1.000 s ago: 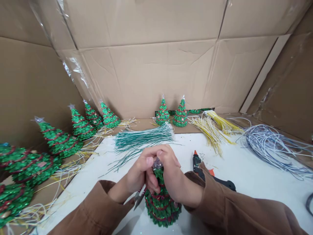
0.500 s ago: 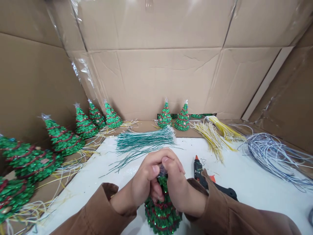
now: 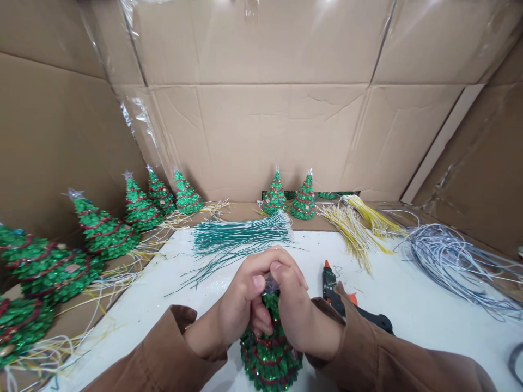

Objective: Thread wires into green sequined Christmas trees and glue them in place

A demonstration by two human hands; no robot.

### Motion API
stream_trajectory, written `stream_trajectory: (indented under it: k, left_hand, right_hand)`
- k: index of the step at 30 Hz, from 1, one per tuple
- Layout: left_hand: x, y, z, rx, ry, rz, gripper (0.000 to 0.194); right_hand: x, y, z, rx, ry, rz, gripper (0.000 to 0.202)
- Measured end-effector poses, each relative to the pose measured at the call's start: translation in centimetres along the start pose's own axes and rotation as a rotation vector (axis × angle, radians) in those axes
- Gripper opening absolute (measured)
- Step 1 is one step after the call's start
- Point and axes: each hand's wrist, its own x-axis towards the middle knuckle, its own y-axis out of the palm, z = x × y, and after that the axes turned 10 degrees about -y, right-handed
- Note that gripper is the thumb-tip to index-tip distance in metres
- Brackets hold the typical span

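Observation:
A small green tinsel Christmas tree (image 3: 272,362) with red garland stands upright on the white table in front of me. My left hand (image 3: 241,299) and my right hand (image 3: 296,305) are cupped together around its top, fingers overlapping. Between my thumbs shows a clear, shiny star topper (image 3: 270,284), mostly covered by the fingers; both hands are closed on it. A black glue gun (image 3: 335,296) with an orange nozzle lies just beyond my right wrist, partly behind the sleeve.
Green wires (image 3: 241,234) lie in a bundle ahead, yellow wires (image 3: 357,226) right of them. A blue and white wire coil (image 3: 445,261) rests at the right. Several finished trees (image 3: 104,228) line the left edge; two more (image 3: 304,196) stand by the cardboard wall (image 3: 261,125).
Both hands keep their hold around the tree top. The view has shifted very slightly; nothing on the table has visibly moved.

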Motion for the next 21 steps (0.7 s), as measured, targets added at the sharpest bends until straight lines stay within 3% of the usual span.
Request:
stream_trajectory:
  k: [16, 21]
  left_hand:
    - [0.03, 0.02, -0.15, 0.0, 0.075, -0.006, 0.043]
    - [0.1, -0.15, -0.09, -0.033, -0.076, 0.046, 0.043]
  right_hand:
    - [-0.03, 0.24, 0.3, 0.0, 0.012, -0.022, 0.069]
    - [0.18, 0.39, 0.42, -0.008, 0.052, -0.031, 0.069]
